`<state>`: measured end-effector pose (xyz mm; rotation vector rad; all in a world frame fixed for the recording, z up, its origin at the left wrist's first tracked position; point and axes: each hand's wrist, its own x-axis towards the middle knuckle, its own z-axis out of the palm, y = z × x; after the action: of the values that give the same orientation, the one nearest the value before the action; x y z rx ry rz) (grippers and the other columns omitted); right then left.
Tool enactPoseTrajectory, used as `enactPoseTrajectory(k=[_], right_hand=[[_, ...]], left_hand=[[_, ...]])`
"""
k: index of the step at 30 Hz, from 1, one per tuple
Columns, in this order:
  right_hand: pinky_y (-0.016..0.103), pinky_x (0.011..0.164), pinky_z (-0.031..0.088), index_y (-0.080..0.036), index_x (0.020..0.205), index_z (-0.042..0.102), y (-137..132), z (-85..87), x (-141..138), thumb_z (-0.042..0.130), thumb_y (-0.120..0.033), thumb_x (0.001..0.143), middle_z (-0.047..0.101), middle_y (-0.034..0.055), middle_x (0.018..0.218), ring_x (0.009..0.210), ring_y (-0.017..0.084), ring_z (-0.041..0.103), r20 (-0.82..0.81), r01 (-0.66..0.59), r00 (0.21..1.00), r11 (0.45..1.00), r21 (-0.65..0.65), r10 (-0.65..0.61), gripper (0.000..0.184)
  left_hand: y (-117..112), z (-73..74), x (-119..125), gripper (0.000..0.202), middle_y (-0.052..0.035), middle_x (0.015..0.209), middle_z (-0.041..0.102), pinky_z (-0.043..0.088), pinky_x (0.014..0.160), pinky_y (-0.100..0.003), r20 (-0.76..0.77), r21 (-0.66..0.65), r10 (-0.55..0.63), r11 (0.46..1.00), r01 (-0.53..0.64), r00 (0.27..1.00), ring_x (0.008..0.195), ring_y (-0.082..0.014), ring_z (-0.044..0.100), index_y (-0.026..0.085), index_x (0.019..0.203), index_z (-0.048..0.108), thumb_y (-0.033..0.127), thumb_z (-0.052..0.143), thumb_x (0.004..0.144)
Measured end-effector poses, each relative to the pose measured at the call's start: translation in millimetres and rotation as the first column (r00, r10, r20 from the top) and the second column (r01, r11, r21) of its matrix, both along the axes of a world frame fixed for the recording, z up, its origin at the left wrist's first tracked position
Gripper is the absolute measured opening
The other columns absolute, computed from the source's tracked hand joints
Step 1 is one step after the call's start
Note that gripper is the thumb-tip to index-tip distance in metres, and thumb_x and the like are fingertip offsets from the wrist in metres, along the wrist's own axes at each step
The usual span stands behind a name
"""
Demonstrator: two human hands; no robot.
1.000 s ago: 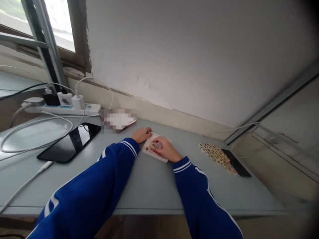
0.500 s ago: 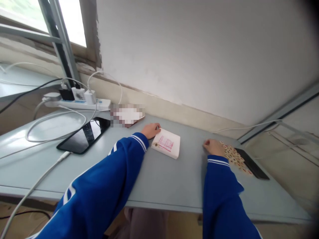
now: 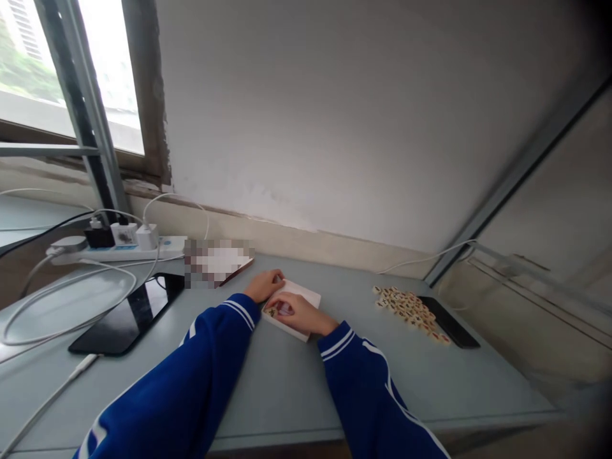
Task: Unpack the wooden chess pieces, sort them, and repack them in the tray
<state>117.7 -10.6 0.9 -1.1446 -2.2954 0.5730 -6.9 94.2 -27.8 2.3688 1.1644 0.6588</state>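
A low white box (image 3: pixel 308 293), bearing red line marks on top in the earlier view, lies on the grey desk in front of me. My left hand (image 3: pixel 264 286) grips its far left edge with bent fingers. Over the box is my right hand (image 3: pixel 297 310), its fingers pinched at the near left corner. A round Chinese chess piece (image 3: pixel 272 312) with a dark character shows at those fingertips. Most of the box top is hidden by this hand. To the right lies a heap of similar round pieces (image 3: pixel 406 307), some with red characters, spread loosely.
A black phone (image 3: pixel 456 325) lies beside the heap. On the left are a larger dark tablet or phone (image 3: pixel 129 315), a white power strip (image 3: pixel 124 253) with chargers and looping cables. A blurred-out flat item (image 3: pixel 222 262) sits near the wall (image 3: pixel 335 127).
My right hand has moved left from beside the heap of pieces to over the white box. My left hand stays at the box's edge. The view has shifted, lifting slightly and turning right.
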Motion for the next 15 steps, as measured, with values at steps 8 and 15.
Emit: enactPoseTrajectory(k=[8, 15], right_hand=[[0.024, 0.074, 0.043, -0.02, 0.102, 0.055, 11, 3.9, 47, 0.055, -0.024, 0.072, 0.062, 0.0005, 0.088, 0.076, 0.011, 0.056, -0.117, 0.247, 0.965, 0.964, 0.102, -0.235, 0.03], [0.039, 0.078, 0.036, -0.019, 0.074, 0.063, -3, -9.7, 161, 0.054, -0.016, 0.066, 0.063, 0.0073, 0.074, 0.077, 0.021, 0.056, 0.129, 0.741, 0.481, 0.48, 0.469, -0.867, 0.013]], left_hand=[[1, 2.1, 1, 0.027, -0.0003, 0.066, 0.057, 0.029, 0.053, -0.023, -0.024, -0.018, 0.021, 1.0, -0.022, 0.999, 0.064, -0.014, 0.052, 0.018, 0.09, 0.057, 0.036, 0.04, 0.079], [3, -0.3, 0, 0.026, -0.0007, 0.069, 0.058, 0.029, 0.052, -0.022, 0.015, -0.04, 0.004, 0.999, -0.003, 1.0, 0.065, -0.0138, 0.052, 0.018, 0.088, 0.056, 0.036, 0.04, 0.078]])
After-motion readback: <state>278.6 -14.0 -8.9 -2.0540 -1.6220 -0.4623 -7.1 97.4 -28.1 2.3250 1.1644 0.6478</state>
